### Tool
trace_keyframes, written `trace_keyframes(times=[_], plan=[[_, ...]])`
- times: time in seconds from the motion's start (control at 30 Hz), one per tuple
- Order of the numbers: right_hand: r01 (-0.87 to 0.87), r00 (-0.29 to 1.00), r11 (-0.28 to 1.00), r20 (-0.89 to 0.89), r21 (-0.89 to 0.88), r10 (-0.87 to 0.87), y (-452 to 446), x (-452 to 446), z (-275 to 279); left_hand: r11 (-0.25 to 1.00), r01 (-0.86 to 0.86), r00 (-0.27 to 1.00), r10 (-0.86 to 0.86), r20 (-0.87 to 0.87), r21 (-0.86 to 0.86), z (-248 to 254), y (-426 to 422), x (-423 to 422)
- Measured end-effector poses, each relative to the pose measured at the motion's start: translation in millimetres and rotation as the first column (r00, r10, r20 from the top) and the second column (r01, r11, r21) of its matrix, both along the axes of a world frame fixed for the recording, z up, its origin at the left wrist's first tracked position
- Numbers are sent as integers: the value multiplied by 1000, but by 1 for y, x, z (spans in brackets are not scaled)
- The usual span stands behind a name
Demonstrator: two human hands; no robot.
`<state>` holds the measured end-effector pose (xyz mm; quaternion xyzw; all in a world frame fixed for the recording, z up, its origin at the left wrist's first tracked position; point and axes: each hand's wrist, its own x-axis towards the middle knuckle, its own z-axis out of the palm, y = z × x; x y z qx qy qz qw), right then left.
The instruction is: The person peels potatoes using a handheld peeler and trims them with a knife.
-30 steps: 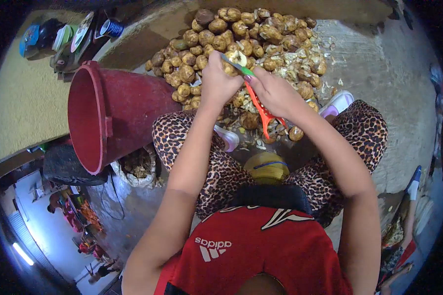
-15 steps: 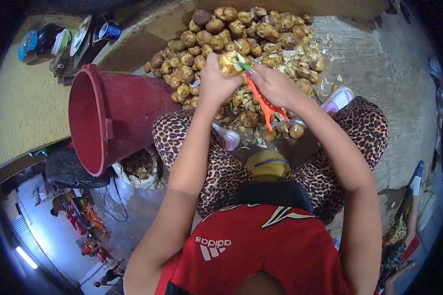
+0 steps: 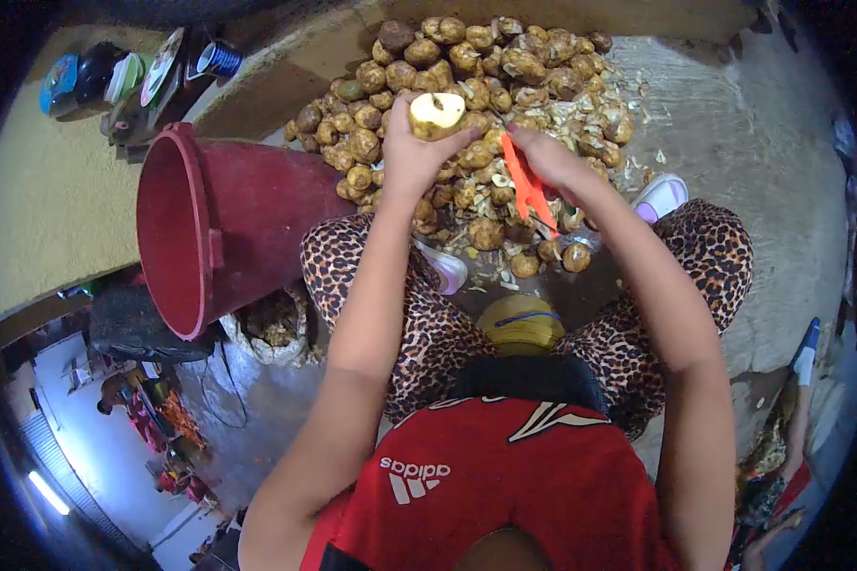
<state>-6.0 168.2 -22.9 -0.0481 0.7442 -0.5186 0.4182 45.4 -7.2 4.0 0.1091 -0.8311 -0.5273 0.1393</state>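
We judge this a trimming step: left hand [image 3: 414, 154] half-curled round a cut vegetable [image 3: 434, 116] over the heap [image 3: 466, 59], right hand [image 3: 547, 164] closed round an orange tool [image 3: 526, 184]; another stroke calls for steadiness.

We see a bright orange tool [image 3: 528, 187], a root [image 3: 437, 115] with creamy white flesh and mottled yellowish-brown skin, a dark red bucket [image 3: 262, 205], black-and-tan leopard-print trousers [image 3: 338, 252], a red shirt [image 3: 533, 476] with white lettering.
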Motion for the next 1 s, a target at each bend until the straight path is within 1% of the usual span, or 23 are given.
trace_keyframes(times=[0.07, 0.13, 0.17, 0.2, 0.27, 0.3, 0.33, 0.43, 0.53, 0.63, 0.73, 0.83, 0.93, 1.0], plan=[[-53, 958, 999, -284, -6, 49, 1, -1, 12, 977, 25, 997, -40, 63, 210, -11, -4, 0], [-44, 871, 997, -492, -59, 9, -2, 3, 13, 917, 47, 990, -95, 102, 395, -10, -4, 0], [-101, 883, 994, -464, -33, 74, 2, 2, 15, 878, 57, 986, -124, 111, 475, -10, -3, 1], [-99, 886, 995, -456, -7, 85, 2, 5, 22, 831, 64, 981, -153, 117, 553, -9, -2, 1], [-93, 893, 995, -438, 48, 105, 2, 11, 30, 801, 91, 969, -207, 131, 591, -14, -3, 0], [-90, 869, 994, -482, 58, 107, 2, 12, 29, 778, 106, 965, -230, 123, 620, -15, -3, -1], [-103, 865, 992, -485, 75, 126, 3, 12, 30, 753, 120, 961, -251, 114, 647, -16, -4, -1], [-130, 842, 983, -509, 128, 178, 4, 14, 38, 772, 109, 962, -240, 128, 627, -13, -1, 0], [-145, 798, 971, -558, 188, 227, 4, 19, 46, 766, 106, 980, -189, 65, 634, -13, 3, 1], [-184, 736, 953, -609, 241, 296, 3, 25, 57, 769, 133, 977, -209, 51, 625, -11, 2, 1], [-217, 667, 941, -664, 261, 338, 3, 31, 60, 822, 131, 968, -227, 108, 555, -12, -2, 2], [-228, 634, 940, -694, 253, 341, 2, 34, 58, 929, 133, 970, -194, 149, 345, -11, -2, 3], [-233, 601, 939, -722, 251, 342, 2, 35, 60, 941, 156, 960, -216, 177, 302, -6, 0, 2], [-225, 581, 941, -740, 254, 339, 2, 36, 60, 944, 188, 963, -231, 138, 273, -8, -1, 4]])
